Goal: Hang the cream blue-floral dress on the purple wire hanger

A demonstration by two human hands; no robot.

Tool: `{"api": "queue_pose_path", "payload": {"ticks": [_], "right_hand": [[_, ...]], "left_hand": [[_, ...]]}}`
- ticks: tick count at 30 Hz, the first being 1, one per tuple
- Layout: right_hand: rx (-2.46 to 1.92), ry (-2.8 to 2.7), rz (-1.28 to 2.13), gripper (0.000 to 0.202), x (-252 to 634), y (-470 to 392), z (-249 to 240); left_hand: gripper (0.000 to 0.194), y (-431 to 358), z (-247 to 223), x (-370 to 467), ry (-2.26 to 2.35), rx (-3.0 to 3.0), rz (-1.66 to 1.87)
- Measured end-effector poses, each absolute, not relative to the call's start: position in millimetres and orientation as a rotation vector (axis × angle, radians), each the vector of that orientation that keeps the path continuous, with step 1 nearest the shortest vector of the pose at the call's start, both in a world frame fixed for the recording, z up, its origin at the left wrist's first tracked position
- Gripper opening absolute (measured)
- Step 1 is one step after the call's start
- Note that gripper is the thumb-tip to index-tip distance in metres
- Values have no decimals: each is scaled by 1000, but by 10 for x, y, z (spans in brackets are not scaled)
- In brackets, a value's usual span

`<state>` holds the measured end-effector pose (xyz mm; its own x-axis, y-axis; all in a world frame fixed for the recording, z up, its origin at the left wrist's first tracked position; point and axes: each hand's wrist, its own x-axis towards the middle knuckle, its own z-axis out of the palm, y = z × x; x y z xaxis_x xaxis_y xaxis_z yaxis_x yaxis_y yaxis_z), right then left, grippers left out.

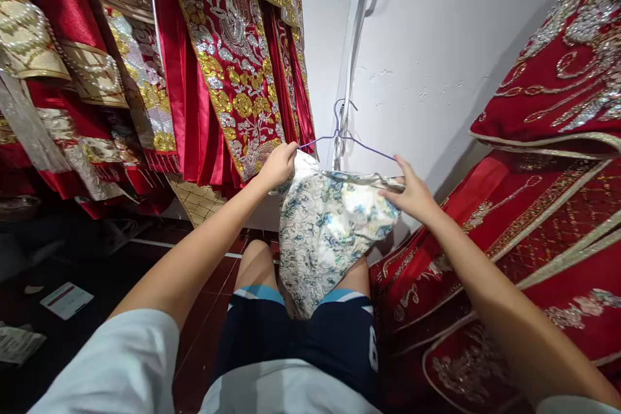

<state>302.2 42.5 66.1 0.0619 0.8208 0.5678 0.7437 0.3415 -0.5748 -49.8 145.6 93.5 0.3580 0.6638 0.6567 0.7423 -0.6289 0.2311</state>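
Observation:
A floral garment (pixel 330 213), white with blue and green print, hangs down in front of my legs. A thin purple wire hanger (pixel 361 142) rises above it with its hook upward; one arm of the hanger runs to my left hand (pixel 280 165). That hand is closed on the garment's left shoulder and the hanger's end. On the other side my right hand (pixel 410 193) pinches the garment's upper right edge, with its forefinger at the tip of the hanger's right arm. The garment's lower end reaches down between my thighs.
Red costumes with gold and silver embroidery (pixel 237 58) hang at the left. More red embroidered garments (pixel 548 220) stand close at the right. Behind the hanger is a white wall (pixel 427 45) with a strap (pixel 352 45). A card (pixel 66 300) lies on a dark surface, lower left.

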Motion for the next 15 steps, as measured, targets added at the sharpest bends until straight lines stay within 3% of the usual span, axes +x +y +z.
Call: {"api": "queue_pose_path", "payload": {"ticks": [3,6,12,15], "right_hand": [[-1407,-1586,61,67,3197,629,783],[-1411,-1520,269,26,3224,752,981],[-1197,-1218,1195,29,3053,605,1255],[-1014,-1072,1110,36,2789,577,1106]], "left_hand": [[25,1419,977,-489,-1256,-2517,-1098],[25,1387,1012,-558,-1232,-2482,-1171],[36,1445,906,-947,-1520,-2451,-1584],[33,1480,749,-994,-1653,-2600,-1784]]}}
